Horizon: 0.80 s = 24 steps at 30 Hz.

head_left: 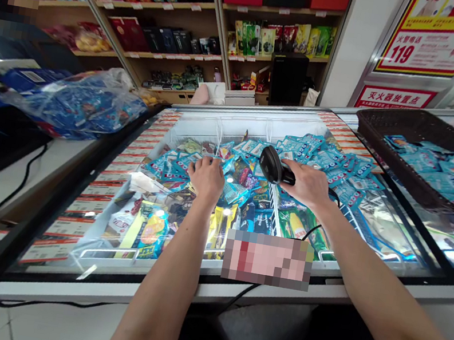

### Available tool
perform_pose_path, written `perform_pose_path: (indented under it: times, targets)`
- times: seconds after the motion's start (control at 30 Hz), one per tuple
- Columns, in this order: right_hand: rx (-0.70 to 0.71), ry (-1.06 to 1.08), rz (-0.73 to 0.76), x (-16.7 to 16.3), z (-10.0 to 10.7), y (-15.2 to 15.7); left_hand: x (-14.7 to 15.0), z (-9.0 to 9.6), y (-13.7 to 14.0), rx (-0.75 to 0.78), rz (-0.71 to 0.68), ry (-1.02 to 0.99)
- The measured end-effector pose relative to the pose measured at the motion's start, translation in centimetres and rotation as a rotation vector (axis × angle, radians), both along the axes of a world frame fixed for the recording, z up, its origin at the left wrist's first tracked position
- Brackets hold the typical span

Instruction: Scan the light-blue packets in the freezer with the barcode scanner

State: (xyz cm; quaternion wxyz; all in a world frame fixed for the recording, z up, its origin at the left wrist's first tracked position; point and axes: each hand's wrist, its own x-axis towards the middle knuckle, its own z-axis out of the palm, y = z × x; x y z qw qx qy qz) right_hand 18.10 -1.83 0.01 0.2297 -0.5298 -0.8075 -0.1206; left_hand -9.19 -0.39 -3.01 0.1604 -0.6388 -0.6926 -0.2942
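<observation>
My right hand (pixel 305 184) is wrapped round the handle of a black barcode scanner (pixel 271 164), its head turned left over the glass. A black cable runs from the scanner. My left hand (pixel 207 178) rests over small blue packets (pixel 169 165) on the glass top, back upward, fingers bent and slightly apart; nothing shows in its grip. To the right of the scanner lies a loose heap of similar blue packets (pixel 350 176). Beneath the glass of the chest freezer (pixel 171 294) are colourful ice cream wrappers (pixel 155 233), some yellow, some green.
A dark woven basket (pixel 434 126) with more blue packets stands at the right. Clear plastic bags of blue packs (pixel 90 103) lie at the left. Behind the freezer are shelves (pixel 171 7) of boxes and bottles. A partly blurred person (pixel 10 35) is at the far left.
</observation>
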Motion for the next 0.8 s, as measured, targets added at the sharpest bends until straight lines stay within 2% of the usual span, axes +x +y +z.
perform_pose_path:
  times: [0.1, 0.2, 0.43, 0.8]
  targets:
    - [-0.009, -0.017, -0.041, -0.1, 0.3, 0.0, -0.2, -0.1, -0.1, 0.023, 0.06, -0.028]
    - [-0.004, -0.03, -0.051, -0.1, 0.8, 0.1, -0.1, 0.0, -0.1, 0.03, 0.062, -0.032]
    - [0.0, 0.011, -0.073, -0.4, 1.7, 1.3, 0.8, 0.6, 0.0, -0.019, -0.11, 0.021]
    - [-0.003, 0.031, -0.148, 0.9, 0.6, 1.7, 1.9, 0.8, 0.8, -0.081, -0.341, 0.051]
